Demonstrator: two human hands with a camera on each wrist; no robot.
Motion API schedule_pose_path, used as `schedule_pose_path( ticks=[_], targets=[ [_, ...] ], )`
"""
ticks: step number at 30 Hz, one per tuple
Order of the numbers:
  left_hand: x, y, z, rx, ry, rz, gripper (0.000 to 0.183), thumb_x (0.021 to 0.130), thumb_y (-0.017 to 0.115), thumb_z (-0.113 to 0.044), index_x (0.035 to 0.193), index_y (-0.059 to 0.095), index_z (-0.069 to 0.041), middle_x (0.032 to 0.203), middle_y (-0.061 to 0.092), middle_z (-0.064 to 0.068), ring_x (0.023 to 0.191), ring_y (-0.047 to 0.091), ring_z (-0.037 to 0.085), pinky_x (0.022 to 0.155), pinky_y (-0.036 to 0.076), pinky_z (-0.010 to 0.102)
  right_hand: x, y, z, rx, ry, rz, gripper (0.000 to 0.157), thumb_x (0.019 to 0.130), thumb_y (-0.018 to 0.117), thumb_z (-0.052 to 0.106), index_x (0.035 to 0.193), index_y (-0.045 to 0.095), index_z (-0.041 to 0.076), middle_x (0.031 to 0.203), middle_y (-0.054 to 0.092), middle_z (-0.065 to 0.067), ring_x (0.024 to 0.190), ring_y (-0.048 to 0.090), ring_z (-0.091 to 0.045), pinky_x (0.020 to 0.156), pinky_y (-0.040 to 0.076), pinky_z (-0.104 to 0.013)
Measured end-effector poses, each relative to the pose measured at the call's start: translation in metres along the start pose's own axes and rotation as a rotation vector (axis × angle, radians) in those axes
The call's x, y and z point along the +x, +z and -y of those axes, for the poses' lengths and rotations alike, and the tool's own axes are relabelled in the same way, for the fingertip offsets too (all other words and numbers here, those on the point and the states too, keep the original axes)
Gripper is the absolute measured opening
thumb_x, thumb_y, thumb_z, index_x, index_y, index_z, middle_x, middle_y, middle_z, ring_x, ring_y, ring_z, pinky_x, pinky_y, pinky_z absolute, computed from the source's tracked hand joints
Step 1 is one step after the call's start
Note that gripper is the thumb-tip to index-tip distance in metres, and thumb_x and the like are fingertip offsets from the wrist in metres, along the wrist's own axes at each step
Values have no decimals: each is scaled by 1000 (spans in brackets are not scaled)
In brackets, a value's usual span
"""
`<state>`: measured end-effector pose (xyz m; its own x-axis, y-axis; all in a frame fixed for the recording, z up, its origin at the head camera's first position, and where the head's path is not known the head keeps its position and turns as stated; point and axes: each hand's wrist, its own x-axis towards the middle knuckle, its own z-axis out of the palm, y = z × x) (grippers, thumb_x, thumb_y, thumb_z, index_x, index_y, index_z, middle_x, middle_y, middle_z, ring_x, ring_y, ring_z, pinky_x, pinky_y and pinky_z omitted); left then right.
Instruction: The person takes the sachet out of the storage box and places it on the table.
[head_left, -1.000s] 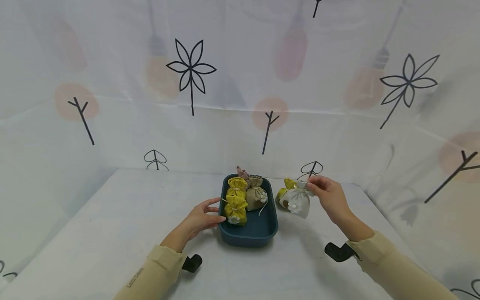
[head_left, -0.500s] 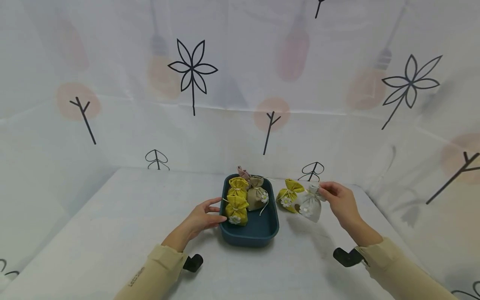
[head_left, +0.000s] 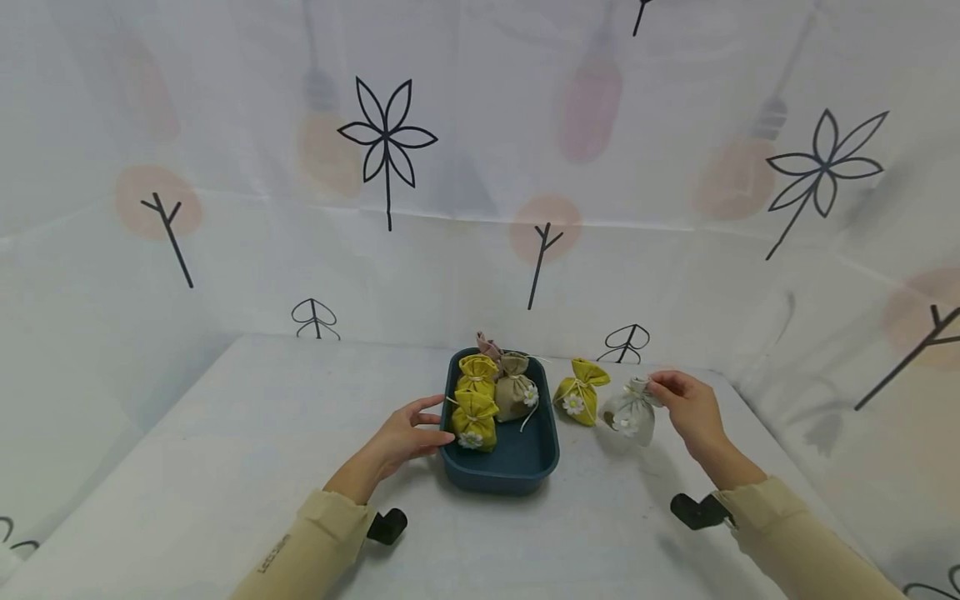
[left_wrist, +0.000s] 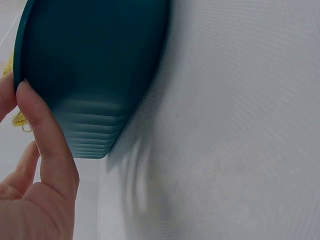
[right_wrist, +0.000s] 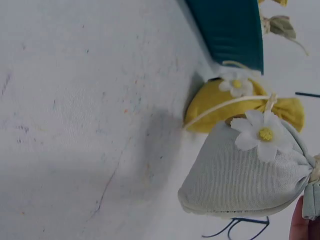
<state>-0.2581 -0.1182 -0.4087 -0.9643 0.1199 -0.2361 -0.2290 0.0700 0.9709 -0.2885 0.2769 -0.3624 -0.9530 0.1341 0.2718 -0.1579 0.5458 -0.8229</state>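
My right hand [head_left: 690, 408] pinches the gathered neck of a pale grey drawstring pouch [head_left: 632, 414]. In the right wrist view that pouch [right_wrist: 245, 175] shows a white cloth flower and seems to hang just off the table. Behind and left of it, a yellow pouch [head_left: 581, 392] with a flower rests on the table. My left hand [head_left: 401, 433] grips the left rim of a dark teal tub [head_left: 498, 482]; in the left wrist view a finger lies against the tub's outer wall [left_wrist: 95, 60]. Inside are two yellow pouches [head_left: 474, 421], a beige pouch [head_left: 513, 396] and a pinkish one [head_left: 487, 346].
A white cloth covers the table [head_left: 300, 433]. Behind it hangs a white backdrop [head_left: 465, 275] printed with flowers and twigs. Black wrist camera mounts [head_left: 387, 527] stick out below both sleeves.
My right hand has moved right and slightly down with the grey pouch, away from the yellow pouch, which is now uncovered. The left hand and tub stay put.
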Motion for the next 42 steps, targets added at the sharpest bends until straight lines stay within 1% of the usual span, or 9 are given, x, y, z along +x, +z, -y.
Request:
schedule_pose_path(
  ticks=[1, 4, 11, 16, 24, 31, 36, 39, 42],
  targets=[
    [0, 0, 0, -1, -2, -1, 71, 77, 77, -7, 139, 44, -15, 121, 49, 17, 84, 59, 20, 74, 52, 32, 3, 0, -7, 39, -5, -1, 27, 93, 59, 17, 107, 60, -6, 98, 61, -13, 85, 53, -10, 73, 45, -25],
    [1, 0, 0, 3, 0, 1, 71, 77, 77, -7, 139, 44, -15, 122, 49, 17, 84, 59, 20, 75, 52, 32, 8, 1, -15, 44, -5, -10, 27, 92, 60, 17, 105, 60, -7, 96, 61, -12, 85, 53, -13, 72, 43, -26],
    [2, 1, 1, 11, 5, 10, 73, 75, 78, -9, 139, 43, -14, 124, 48, 18, 86, 60, 20, 76, 52, 33, 12, 2, -16, -47, 31, -13, 26, 95, 55, 13, 110, 59, -8, 99, 61, -14, 83, 51, -7, 74, 42, -30],
    [2, 1, 1, 13, 6, 9, 73, 76, 78, -8, 139, 43, -15, 124, 48, 18, 86, 59, 20, 76, 52, 33, 18, 5, -18, -44, 57, -2, 27, 95, 54, 13, 112, 58, -8, 104, 59, -18, 87, 51, -13, 76, 40, -35],
    [1, 0, 0, 8, 5, 19, 72, 77, 77, -9, 140, 42, -14, 124, 48, 18, 86, 59, 20, 77, 52, 33, 23, 14, -26, -49, 101, 18, 30, 96, 54, 18, 114, 58, -5, 108, 58, -18, 94, 50, -21, 74, 40, -33],
    [0, -1, 3, 9, -7, -8, 72, 76, 78, -10, 139, 43, -16, 123, 49, 17, 86, 59, 20, 77, 52, 33, 17, 10, -20, -63, 83, 31, 37, 93, 58, 26, 117, 59, -3, 109, 60, -16, 91, 52, -13, 77, 43, -32],
    [0, 0, 2, 6, -1, -8, 71, 76, 77, -9, 139, 44, -16, 122, 49, 17, 86, 58, 20, 77, 52, 33, 17, 5, -27, -44, 53, 14, 44, 89, 65, 30, 117, 60, -4, 109, 61, -18, 93, 56, -19, 78, 45, -36],
    [0, 0, 2, 5, -2, -9, 71, 77, 77, -8, 139, 44, -15, 122, 49, 17, 85, 58, 20, 76, 52, 33, 25, 4, -45, -41, 56, -25, 47, 83, 70, 36, 115, 63, 1, 101, 65, -7, 89, 58, -13, 70, 48, -38],
    [0, 0, 1, 2, -4, -8, 71, 77, 77, -8, 139, 44, -15, 122, 49, 17, 85, 58, 20, 76, 52, 33, 26, 2, -49, -39, 66, -36, 50, 80, 72, 40, 114, 64, 5, 98, 65, -2, 85, 58, -8, 67, 48, -38]
  ],
)
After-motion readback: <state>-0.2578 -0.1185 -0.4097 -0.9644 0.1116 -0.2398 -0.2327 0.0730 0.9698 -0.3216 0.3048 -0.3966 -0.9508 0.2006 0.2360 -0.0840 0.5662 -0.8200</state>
